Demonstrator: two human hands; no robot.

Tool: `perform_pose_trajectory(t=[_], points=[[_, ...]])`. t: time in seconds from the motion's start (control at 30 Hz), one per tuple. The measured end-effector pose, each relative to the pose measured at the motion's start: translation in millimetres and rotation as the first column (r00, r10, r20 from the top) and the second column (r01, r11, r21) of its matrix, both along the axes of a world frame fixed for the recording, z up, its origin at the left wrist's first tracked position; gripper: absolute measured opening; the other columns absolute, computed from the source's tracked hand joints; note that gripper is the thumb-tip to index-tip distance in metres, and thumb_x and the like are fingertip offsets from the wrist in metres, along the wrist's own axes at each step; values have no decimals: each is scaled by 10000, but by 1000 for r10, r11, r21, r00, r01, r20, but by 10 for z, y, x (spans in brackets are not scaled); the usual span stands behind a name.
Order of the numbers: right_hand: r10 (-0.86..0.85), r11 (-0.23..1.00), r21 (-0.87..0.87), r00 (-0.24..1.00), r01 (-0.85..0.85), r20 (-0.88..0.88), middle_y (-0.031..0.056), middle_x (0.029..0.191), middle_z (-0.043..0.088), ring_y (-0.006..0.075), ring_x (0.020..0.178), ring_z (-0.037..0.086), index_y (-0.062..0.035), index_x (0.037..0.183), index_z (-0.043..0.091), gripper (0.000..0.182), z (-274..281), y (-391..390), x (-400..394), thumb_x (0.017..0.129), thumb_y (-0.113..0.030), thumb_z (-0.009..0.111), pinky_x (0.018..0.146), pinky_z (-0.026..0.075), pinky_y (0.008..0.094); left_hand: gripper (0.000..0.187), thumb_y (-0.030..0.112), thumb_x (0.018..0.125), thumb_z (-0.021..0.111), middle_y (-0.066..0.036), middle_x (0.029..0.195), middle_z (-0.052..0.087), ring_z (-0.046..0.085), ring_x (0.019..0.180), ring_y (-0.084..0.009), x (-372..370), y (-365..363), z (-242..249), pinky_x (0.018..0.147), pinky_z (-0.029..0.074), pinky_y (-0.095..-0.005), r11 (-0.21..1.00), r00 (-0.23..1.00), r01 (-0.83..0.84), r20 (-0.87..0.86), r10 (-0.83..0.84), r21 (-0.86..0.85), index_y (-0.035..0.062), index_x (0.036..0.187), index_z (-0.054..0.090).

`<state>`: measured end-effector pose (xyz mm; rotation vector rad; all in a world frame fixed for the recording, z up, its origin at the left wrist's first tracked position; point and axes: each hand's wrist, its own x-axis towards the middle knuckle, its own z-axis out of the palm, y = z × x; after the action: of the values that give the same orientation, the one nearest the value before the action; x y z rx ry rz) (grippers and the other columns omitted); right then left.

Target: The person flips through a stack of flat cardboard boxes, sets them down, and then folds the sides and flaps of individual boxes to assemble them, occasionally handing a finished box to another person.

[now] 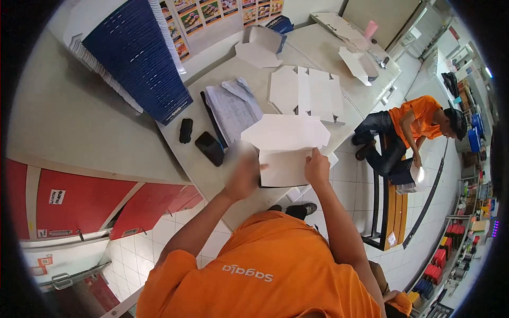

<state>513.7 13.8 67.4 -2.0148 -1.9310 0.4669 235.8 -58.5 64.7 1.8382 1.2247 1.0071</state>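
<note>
A cardboard box (286, 168), white inside with a dark outer edge, is partly folded in front of me, its lid flap (286, 131) tilted back. My left hand (243, 174) is at its left wall, a fingertip showing over the inner side; the other fingers are blurred. At the right wall, my right hand (317, 168) is closed, pinching the corner near the lid fold. Just behind the lid lies a flat, unfolded white box sheet (307, 93) with crease lines.
A tall stack of dark blue folded boxes (135, 58) stands at left. Nearby are papers (233, 106), a phone (209, 148) and a small black object (186, 130). Part-folded boxes (262, 46) lie farther back. At right, a person in orange (416, 122) sits on a bench (395, 217).
</note>
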Motion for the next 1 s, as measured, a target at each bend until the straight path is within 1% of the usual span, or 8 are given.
perform_pose_trajectory(t=[0.2,0.3,0.53,0.6,0.73,0.8,0.9,1.0], points=[[4,1000,-4,998,-4,70,283,855,706,490,823,708,16,1029,584,148,-11,-3,-65,936,-99,593,741,572,561,385,-36,761,699,-187,1307,495,558,1087,-323,-33,-106,-248,925,518,-406,971,973,24,-229,32,238,146,1090,781],[10,1000,7,994,-11,105,258,883,713,467,832,720,14,1041,585,148,-12,-20,-131,942,-93,564,729,586,539,430,-4,814,666,-211,1339,489,553,1100,-342,4,-142,-223,975,484,-428,976,946,-90,-288,146,198,176,1191,769],[-94,995,37,990,91,104,242,1027,694,425,854,732,-9,1030,600,159,-162,-70,-171,943,-142,593,738,602,503,386,142,903,672,-240,1323,490,542,1136,-385,112,-183,11,970,481,-450,996,975,10,-222,11,93,102,1285,721],[-81,995,-58,996,82,25,252,1099,684,406,920,731,3,1087,606,262,-84,-69,-158,975,-235,615,783,598,492,412,211,908,700,-228,1302,498,544,1114,-374,191,-187,83,953,471,-456,978,931,-63,-343,129,197,84,1299,708],[-67,997,45,997,68,-32,243,1053,680,373,894,732,26,1166,617,423,57,-254,43,1003,-365,605,803,590,480,390,236,895,721,-228,1202,543,545,1073,-383,518,170,583,924,458,-481,874,974,-40,-176,142,484,29,1223,683],[-112,989,24,857,143,-503,235,1074,682,343,892,725,29,1232,638,525,55,-433,279,988,-436,649,807,581,448,277,131,878,715,-190,1010,608,583,992,-394,959,731,1039,885,466,-490,765,987,-20,-111,119,644,-5,1113,658],[-182,962,64,795,267,-579,204,1089,702,321,889,709,28,1242,647,475,39,-949,747,973,-360,695,810,573,418,333,143,867,760,-179,1077,693,667,953,-335,1808,1566,1472,836,517,-428,921,972,157,-220,-81,356,45,1168,657],[-339,912,-2,753,409,-564,176,1061,722,263,836,715,36,1270,636,405,-20,-1697,1288,965,-220,705,774,578,376,549,353,850,768,-229,1273,671,667,1133,-376,2379,2613,763,960,534,-471,911,689,409,-672,-273,49,56,1291,628]])
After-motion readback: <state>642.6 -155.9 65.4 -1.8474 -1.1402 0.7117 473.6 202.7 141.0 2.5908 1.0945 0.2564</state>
